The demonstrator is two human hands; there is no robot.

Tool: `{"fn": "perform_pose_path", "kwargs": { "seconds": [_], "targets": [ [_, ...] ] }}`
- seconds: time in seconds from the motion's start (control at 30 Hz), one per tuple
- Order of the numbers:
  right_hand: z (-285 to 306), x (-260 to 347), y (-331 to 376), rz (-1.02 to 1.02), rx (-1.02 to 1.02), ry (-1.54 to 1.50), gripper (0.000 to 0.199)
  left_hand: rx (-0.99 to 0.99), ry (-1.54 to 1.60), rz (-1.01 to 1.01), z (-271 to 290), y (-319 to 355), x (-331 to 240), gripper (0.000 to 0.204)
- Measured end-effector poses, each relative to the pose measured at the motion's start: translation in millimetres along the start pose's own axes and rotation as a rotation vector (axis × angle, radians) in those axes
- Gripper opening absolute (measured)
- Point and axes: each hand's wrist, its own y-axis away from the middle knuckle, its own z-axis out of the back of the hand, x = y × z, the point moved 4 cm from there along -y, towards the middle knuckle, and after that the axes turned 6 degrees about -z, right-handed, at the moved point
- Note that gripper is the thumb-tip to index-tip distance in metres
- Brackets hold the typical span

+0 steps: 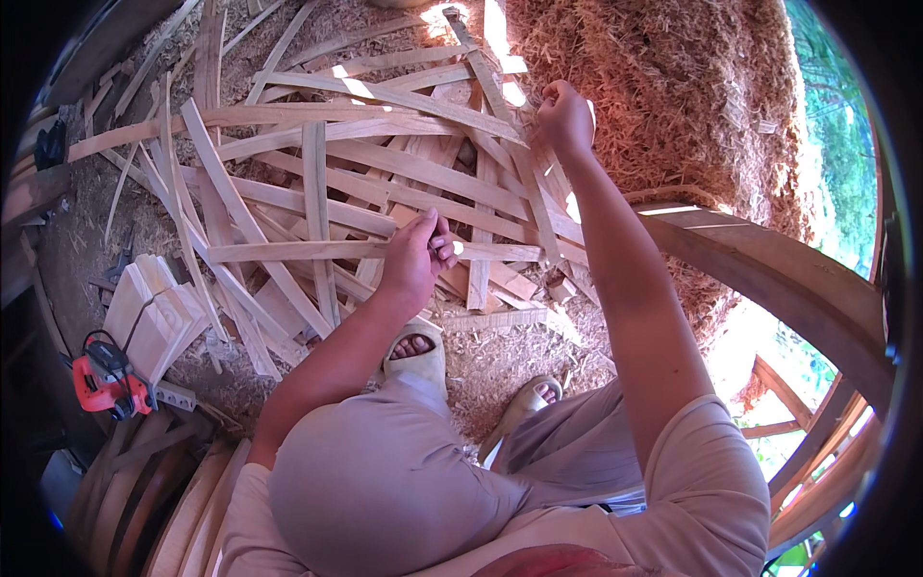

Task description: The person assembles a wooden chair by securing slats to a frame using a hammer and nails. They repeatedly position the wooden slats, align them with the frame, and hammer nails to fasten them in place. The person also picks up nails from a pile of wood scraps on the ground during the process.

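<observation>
I'm holding my bare left hand (418,252) narrowly curled | bare right hand (567,117) farther out, likewise bunched; can't tell if either is gripping anything | long, thin, pale wooden strips (413,168) are lying crisscross below, apparently heaped unsorted | tan, shaggy shavings mound (663,106) is rising rightward

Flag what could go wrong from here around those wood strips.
Splinters: the left hand and right hand are bare and near the wood strips, so a sliver could catch the skin.
Shifting: the strips lie loosely crossed over one another, so disturbing one may drag others along.
Feet: the open-toed sandals leave the toes exposed close to the strips, so a sliding piece might scrape them.
</observation>
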Motion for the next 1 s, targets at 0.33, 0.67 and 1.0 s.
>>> {"fn": "perform_pose_path", "kwargs": {
  "seconds": [0.33,0.67,1.0],
  "targets": [
    [-4,9,-13,0.119,0.037,0.108,0.017,-0.028,0.006,0.011,2,-1,3,0.028],
    [-16,6,-19,0.154,0.088,0.243,0.020,-0.061,0.010,0.023,6,-2,3,0.029],
    [61,-14,5,-0.173,-0.017,-0.148,0.031,-0.057,0.031,0.015,9,-1,-4,0.027]
  ]
}}
